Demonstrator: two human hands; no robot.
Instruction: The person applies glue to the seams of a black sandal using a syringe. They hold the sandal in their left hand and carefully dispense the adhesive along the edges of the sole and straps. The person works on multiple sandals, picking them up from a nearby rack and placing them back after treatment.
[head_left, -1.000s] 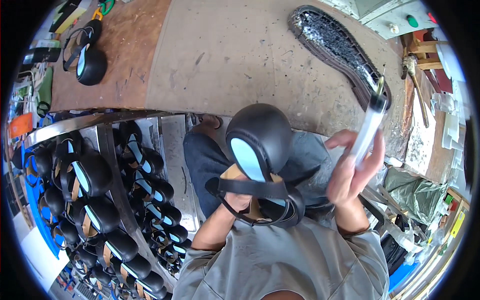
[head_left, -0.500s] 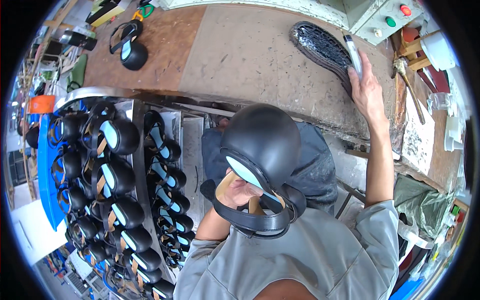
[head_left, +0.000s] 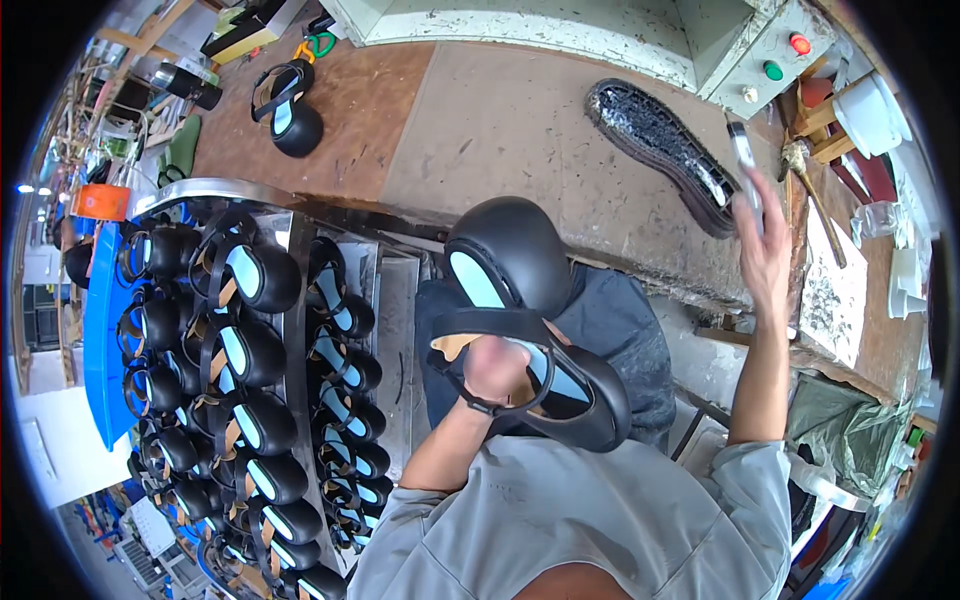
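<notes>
My left hand point(head_left: 497, 370) is closed on a black shoe point(head_left: 510, 240) with a rounded toe, straps and a light-blue insole, tilted above my lap. Its toe points toward the bench and its back part lies at the lower right; some of my fingers are hidden inside the straps. At the bench's right side my right hand point(head_left: 765, 240) grips a slim, pale tool with a dark end point(head_left: 742, 150); its exact kind is unclear. Just left of that hand, a dark shoe sole point(head_left: 660, 150) lies on the bench, whitish patches showing in its hollow.
A rack of similar black shoes point(head_left: 255, 350) stands at my left, beside a blue panel point(head_left: 103, 340). Another shoe point(head_left: 297, 128) sits on the bench point(head_left: 480, 130) at far left, near scissors point(head_left: 318, 45). A white tub point(head_left: 870, 115) and a long-handled brush point(head_left: 820, 205) are at right.
My left hand has turned the shoe, so its back part now swings to the lower right and more insole shows. My right hand with the tool has moved slightly right and nearer, off the sole.
</notes>
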